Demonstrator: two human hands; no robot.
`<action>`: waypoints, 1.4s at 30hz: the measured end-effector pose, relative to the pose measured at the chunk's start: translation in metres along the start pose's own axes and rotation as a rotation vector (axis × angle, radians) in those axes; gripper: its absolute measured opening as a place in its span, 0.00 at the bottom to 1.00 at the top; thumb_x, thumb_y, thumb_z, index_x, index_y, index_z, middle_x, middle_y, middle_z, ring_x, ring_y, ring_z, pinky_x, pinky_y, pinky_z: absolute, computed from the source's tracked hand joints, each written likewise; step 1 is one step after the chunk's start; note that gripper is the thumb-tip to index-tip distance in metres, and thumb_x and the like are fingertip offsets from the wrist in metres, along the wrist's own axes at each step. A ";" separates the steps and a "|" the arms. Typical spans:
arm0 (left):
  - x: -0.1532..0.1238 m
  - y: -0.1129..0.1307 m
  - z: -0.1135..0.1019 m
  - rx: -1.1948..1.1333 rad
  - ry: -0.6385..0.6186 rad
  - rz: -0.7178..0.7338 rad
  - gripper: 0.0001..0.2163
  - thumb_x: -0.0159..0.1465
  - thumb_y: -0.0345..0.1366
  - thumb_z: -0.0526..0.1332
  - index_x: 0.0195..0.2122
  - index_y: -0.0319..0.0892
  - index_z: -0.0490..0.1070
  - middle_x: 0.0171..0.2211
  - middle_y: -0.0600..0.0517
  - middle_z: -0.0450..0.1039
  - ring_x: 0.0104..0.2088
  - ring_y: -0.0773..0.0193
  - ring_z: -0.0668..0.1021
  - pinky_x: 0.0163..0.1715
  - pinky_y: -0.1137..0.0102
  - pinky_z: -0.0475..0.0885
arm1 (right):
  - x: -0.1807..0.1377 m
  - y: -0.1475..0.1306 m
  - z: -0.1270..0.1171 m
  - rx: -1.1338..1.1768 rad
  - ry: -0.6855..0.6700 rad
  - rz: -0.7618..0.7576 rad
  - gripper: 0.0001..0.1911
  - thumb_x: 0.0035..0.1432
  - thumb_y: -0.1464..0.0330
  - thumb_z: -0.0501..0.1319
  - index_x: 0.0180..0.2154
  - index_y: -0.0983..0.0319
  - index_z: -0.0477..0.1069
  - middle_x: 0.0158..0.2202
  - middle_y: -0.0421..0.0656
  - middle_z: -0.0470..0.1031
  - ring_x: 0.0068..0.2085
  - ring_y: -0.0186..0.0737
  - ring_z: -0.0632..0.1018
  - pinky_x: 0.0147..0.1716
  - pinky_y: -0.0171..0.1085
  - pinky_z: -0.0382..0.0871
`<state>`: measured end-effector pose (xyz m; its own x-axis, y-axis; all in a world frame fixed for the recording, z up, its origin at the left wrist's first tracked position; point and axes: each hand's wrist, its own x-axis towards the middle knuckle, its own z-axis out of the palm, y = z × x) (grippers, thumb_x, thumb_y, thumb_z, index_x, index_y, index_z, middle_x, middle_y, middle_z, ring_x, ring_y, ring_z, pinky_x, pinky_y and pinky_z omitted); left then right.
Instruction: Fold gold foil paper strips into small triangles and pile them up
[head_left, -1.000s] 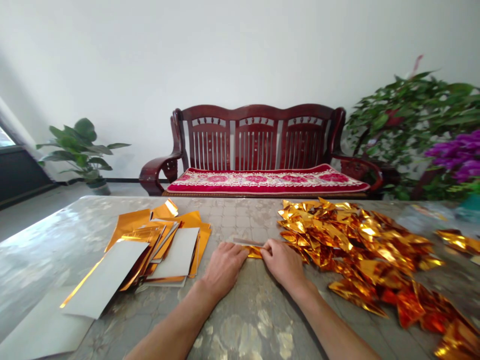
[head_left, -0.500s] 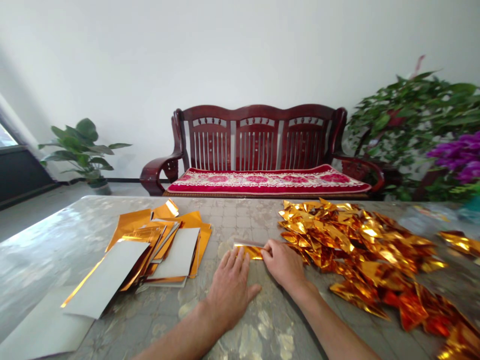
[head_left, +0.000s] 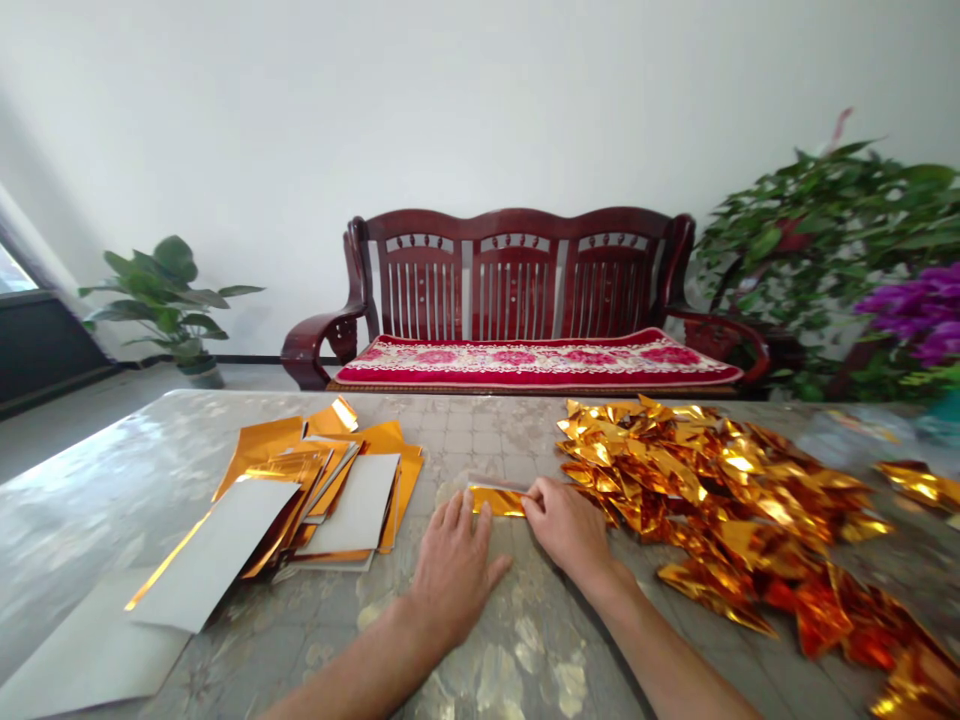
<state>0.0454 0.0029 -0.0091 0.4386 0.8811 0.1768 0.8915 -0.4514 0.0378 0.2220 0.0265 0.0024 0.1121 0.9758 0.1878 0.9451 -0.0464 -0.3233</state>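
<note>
A small folded strip of gold foil paper (head_left: 498,500) lies on the table just beyond my hands. My left hand (head_left: 455,570) rests flat on the table with its fingers stretched out, fingertips at the strip's near left edge. My right hand (head_left: 568,528) is closed, its fingertips pinching and pressing the strip's right end. To the left lies a loose stack of flat gold and white sheets (head_left: 322,490). On the right spreads a big heap of folded gold foil pieces (head_left: 705,490).
The table (head_left: 112,470) has a glossy patterned top. Behind it stands a dark wooden bench (head_left: 517,270) with a red cushion. A potted plant (head_left: 169,300) is at the far left, leafy plants and purple flowers (head_left: 915,320) at the right.
My left hand has let go of the foil strip, drawn back toward me and opened flat on the table. My right hand has stayed on the strip's right end.
</note>
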 end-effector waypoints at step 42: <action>0.009 0.003 -0.004 0.058 0.028 0.110 0.28 0.64 0.52 0.60 0.63 0.47 0.62 0.58 0.41 0.65 0.56 0.47 0.69 0.52 0.54 0.68 | -0.012 0.015 0.008 0.149 0.210 -0.226 0.12 0.62 0.73 0.55 0.37 0.58 0.77 0.37 0.43 0.77 0.44 0.41 0.74 0.46 0.36 0.65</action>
<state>0.0519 0.0090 -0.0031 0.5319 0.8218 0.2043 0.8434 -0.5358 -0.0404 0.2326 0.0159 -0.0125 -0.0197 0.8919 0.4518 0.8996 0.2130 -0.3812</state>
